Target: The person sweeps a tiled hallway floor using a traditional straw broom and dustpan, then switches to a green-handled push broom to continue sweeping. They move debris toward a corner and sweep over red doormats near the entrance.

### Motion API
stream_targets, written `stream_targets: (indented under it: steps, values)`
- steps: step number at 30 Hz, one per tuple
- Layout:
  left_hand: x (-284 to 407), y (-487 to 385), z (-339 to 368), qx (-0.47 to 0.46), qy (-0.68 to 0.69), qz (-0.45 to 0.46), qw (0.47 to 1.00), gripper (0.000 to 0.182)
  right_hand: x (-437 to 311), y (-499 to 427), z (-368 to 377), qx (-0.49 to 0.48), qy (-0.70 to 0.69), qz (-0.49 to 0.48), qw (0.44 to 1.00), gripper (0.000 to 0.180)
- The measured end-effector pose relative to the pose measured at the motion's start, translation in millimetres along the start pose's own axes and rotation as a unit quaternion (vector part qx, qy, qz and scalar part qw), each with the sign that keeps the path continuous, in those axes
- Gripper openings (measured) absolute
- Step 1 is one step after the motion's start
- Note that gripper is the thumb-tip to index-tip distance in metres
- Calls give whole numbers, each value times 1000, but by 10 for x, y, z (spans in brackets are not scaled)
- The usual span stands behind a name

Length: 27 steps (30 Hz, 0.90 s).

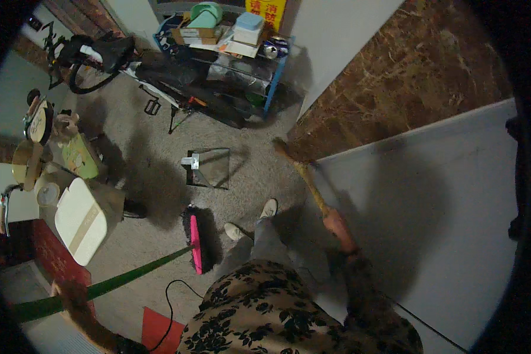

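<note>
My left hand grips the green handle of a broom. At the handle's lower end is the bright pink broom head, with dark bristles at the floor to the left of my shoes. My right hand is closed around a yellowish stick, which reaches forward to a blurred brown end near the wall corner. Ahead of my feet lies what looks like a metal dustpan with a short silver handle socket; no long handle shows on it.
A bicycle stands before a blue-framed shelf rack loaded with boxes and a can. On the left is a scooter with a white-lidded box. A marble-trimmed wall runs along the right. A red sheet and a thin black cable are at lower left.
</note>
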<state>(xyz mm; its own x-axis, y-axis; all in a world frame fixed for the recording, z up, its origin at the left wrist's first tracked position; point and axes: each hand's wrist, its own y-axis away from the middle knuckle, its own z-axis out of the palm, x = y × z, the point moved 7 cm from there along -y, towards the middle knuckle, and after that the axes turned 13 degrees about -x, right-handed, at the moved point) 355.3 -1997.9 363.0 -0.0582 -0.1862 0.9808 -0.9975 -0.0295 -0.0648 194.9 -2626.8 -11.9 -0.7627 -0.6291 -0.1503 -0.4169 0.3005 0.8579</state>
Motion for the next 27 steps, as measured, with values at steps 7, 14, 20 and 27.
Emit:
stream_targets:
  steps: [7, 14, 20, 27]
  values:
    - [731, -46, 734, 48, -69, 65, 994, 26, 563, 72, 350, -59, -120, 11, 991, 39]
    - [1200, -312, 1384, 56, 69, 133, 987, 27, 731, 396, 64, -7, -105, -16, 994, 36]
    - [1554, -619, 2169, 138, 282, 121, 942, 29, 624, -51, 121, -37, -108, -13, 993, 33]
    - [2134, -1276, 3959, -448, 294, 166, 828, 24, 798, 96, 185, -43, -136, -61, 988, 30]
